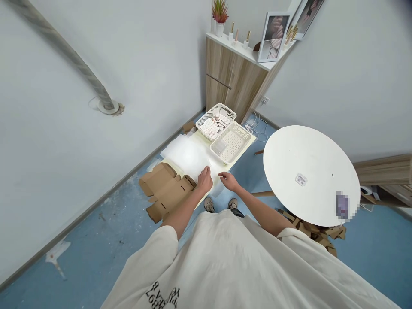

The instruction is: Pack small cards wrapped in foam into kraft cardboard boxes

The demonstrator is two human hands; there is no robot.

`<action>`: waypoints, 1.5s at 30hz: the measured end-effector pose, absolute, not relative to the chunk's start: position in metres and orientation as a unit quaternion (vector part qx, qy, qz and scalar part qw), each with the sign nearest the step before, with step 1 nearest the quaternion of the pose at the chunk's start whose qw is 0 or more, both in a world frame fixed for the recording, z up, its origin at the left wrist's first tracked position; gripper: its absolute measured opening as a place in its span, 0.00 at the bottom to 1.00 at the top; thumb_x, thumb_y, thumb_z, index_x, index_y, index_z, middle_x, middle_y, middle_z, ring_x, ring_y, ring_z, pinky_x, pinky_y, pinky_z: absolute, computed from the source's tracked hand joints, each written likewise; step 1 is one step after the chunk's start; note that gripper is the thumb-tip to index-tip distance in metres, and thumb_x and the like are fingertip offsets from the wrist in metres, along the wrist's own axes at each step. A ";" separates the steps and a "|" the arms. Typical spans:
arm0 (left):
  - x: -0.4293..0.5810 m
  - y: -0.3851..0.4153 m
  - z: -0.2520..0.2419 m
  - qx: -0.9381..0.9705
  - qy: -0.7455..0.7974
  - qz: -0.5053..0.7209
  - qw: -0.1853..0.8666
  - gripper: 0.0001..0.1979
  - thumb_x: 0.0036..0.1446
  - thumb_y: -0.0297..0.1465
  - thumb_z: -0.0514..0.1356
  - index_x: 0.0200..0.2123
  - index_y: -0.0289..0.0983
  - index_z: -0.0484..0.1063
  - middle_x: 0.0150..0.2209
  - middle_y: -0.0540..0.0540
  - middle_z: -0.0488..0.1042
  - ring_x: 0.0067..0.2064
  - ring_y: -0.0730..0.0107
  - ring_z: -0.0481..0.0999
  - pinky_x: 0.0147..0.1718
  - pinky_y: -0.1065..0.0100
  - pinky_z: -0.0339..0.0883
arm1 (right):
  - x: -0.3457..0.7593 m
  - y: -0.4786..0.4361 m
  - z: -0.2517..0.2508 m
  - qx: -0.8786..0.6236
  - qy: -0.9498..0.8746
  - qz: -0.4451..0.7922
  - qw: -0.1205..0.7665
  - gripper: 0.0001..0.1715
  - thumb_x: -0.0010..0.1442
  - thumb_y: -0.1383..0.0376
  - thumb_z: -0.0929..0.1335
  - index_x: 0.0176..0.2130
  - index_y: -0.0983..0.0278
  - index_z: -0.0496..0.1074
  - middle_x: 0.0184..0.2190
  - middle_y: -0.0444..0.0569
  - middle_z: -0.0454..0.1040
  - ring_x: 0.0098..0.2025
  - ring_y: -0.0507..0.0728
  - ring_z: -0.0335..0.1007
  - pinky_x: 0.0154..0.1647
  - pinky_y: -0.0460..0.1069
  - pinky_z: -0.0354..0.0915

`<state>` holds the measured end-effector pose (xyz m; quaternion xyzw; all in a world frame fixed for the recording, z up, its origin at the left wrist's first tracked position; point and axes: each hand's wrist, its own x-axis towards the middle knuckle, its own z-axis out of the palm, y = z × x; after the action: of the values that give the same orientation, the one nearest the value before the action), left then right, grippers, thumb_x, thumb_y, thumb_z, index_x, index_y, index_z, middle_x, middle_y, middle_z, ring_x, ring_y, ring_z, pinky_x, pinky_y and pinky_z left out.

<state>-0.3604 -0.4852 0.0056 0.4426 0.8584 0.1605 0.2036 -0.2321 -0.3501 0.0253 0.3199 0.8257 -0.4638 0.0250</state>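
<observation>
White sheeting [183, 153] lies along the worktop's [203, 138] left edge, left hand [205, 180] at its near end, right hand [228, 180] by right edge, fingertips pinched, can't tell from here on what.

"897" and partial letters [162, 296] on shirt [222, 257], other print illegible

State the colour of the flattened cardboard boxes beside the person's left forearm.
The flattened cardboard boxes are brown, seen best in the head view.
</observation>
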 end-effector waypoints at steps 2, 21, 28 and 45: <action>-0.352 -0.485 0.020 0.446 0.855 0.190 0.185 0.31 0.66 0.26 0.45 0.71 0.32 0.46 0.71 0.34 0.50 0.68 0.51 0.57 0.61 0.53 0.60 | -0.247 -0.349 0.034 0.334 0.785 -0.522 -0.018 0.20 0.65 0.64 0.64 0.55 0.61 0.72 0.51 0.51 0.77 0.50 0.56 0.74 0.55 0.53 0.67; -0.264 -0.389 0.078 0.599 0.749 0.236 0.153 0.25 0.68 0.34 0.48 0.66 0.36 0.56 0.70 0.37 0.54 0.69 0.54 0.56 0.64 0.52 0.56 | -0.149 -0.218 0.080 0.510 0.668 -0.475 -0.259 0.26 0.52 0.61 0.63 0.51 0.62 0.62 0.33 0.46 0.72 0.30 0.55 0.69 0.34 0.50 0.67; -0.187 -0.287 0.059 0.635 0.730 0.187 0.172 0.28 0.67 0.36 0.49 0.68 0.37 0.54 0.71 0.38 0.51 0.70 0.51 0.54 0.64 0.50 0.55 | -0.029 -0.138 0.056 0.553 0.580 -0.515 -0.305 0.15 0.50 0.61 0.62 0.38 0.62 0.69 0.32 0.47 0.74 0.29 0.53 0.69 0.31 0.48 0.67; -0.006 -0.087 0.007 0.640 0.721 0.043 0.261 0.26 0.67 0.37 0.50 0.66 0.38 0.58 0.71 0.35 0.52 0.69 0.47 0.55 0.62 0.49 0.56 | 0.165 0.008 -0.017 0.648 0.477 -0.539 -0.247 0.31 0.56 0.58 0.64 0.57 0.64 0.70 0.53 0.55 0.74 0.42 0.56 0.76 0.38 0.49 0.76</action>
<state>-0.0060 -0.0866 0.0069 0.6401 0.7214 0.0431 0.2607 0.1649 0.0081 -0.0175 0.6484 0.4772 -0.5394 -0.2467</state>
